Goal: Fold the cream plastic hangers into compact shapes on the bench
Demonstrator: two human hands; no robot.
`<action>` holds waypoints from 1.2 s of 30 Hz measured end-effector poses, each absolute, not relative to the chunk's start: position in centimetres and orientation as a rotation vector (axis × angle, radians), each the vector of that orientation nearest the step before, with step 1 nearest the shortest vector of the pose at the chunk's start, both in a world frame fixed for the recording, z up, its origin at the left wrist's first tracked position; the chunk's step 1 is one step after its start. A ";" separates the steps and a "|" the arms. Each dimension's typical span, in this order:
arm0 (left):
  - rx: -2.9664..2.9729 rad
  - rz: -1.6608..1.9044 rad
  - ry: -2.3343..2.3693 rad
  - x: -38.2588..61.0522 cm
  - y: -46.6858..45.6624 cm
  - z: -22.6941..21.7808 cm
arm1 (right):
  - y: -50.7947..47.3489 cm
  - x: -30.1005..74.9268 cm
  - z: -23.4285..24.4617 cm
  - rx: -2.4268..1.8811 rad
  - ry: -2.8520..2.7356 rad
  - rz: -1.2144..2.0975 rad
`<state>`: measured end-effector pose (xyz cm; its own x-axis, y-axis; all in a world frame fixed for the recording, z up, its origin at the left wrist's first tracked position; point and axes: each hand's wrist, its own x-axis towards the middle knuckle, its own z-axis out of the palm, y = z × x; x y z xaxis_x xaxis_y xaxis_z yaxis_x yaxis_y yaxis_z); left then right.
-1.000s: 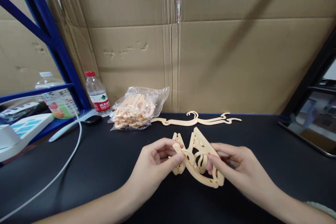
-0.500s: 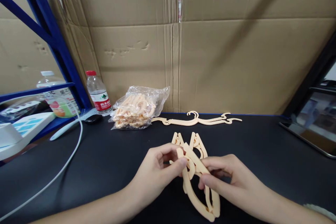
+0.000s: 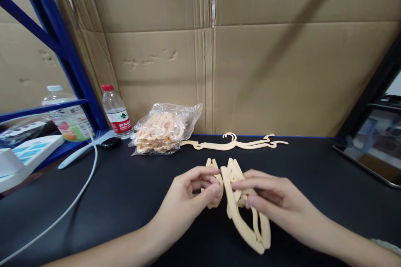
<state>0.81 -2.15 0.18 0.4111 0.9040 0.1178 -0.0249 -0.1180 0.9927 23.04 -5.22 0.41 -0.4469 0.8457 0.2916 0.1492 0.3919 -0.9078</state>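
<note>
My right hand (image 3: 266, 192) grips a cream folding clothes hanger (image 3: 244, 227) by its upper part, thumb and fingers on its hinged arms. The hanger is folded, its curved arms pointing down toward me. My left hand (image 3: 196, 192) is just left of it, fingers loosely bent and slightly apart, with nothing visible in them. Beyond my left fingers lies a second folded hanger (image 3: 210, 162), partly covered by that hand. Another folded hanger (image 3: 231, 162) shows behind the held one, mostly hidden. Two unfolded hangers (image 3: 219, 146) lie farther back, seemingly side by side.
A clear plastic bag (image 3: 164, 129) full of cream hangers sits at the back left. Beside it stand a red-capped water bottle (image 3: 117, 114) and a blue rack (image 3: 67, 58). A white cable (image 3: 90, 175) curves along the left. Cardboard (image 3: 282, 71) walls the back; a tablet-like device (image 3: 366, 164) lies right.
My left hand has let go of the hanger and is now apart from it. My right hand has shifted the hanger slightly right, its fingers now farther over the top.
</note>
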 end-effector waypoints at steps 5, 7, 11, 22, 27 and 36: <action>1.690 1.064 0.930 -0.3 -1.2 0.0 | -2.0 26.1 -0.4 -1.114 -1.656 0.877; 1.878 1.076 0.957 -0.6 -0.9 -0.1 | -0.9 27.1 -1.0 -1.241 -1.661 0.809; 2.329 0.925 0.954 -0.8 -0.8 -0.2 | 0.2 27.8 -2.2 -1.430 -1.764 0.625; 2.663 0.227 0.875 -1.1 -2.3 -0.1 | -1.7 27.3 -2.0 -1.491 -2.140 0.393; 2.662 0.164 0.890 -1.0 -2.1 0.0 | -1.2 26.9 -1.8 -1.417 -2.149 0.234; 2.678 0.279 0.911 -0.7 -2.4 -0.1 | 5.6 44.0 -0.2 -2.146 -1.611 -0.353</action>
